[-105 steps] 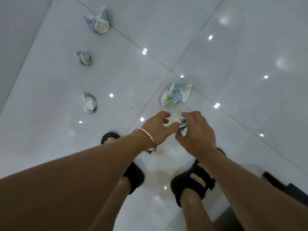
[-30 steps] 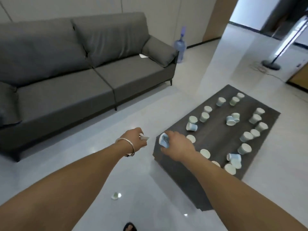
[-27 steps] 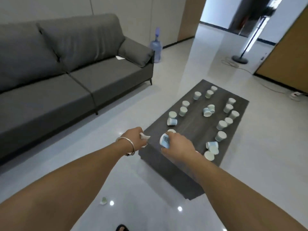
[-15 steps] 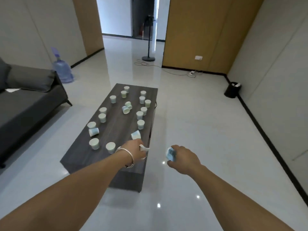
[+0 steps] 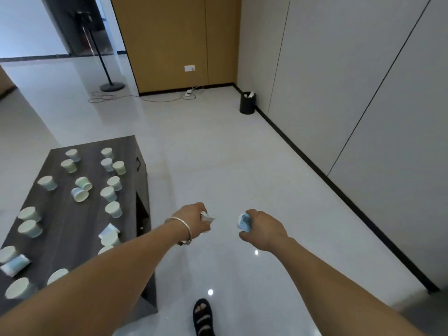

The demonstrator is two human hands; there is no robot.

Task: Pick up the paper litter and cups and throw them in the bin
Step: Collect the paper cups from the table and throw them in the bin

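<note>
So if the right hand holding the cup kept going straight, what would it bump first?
Probably nothing near: ahead of the right hand and its blue paper cup is only bare floor; the black bin stands far off.

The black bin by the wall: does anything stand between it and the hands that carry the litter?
Nothing visible does. Bare floor runs from the left hand holding paper and the right hand holding a cup to the bin. The table is off to the left; the cable lies left of the bin.
</note>
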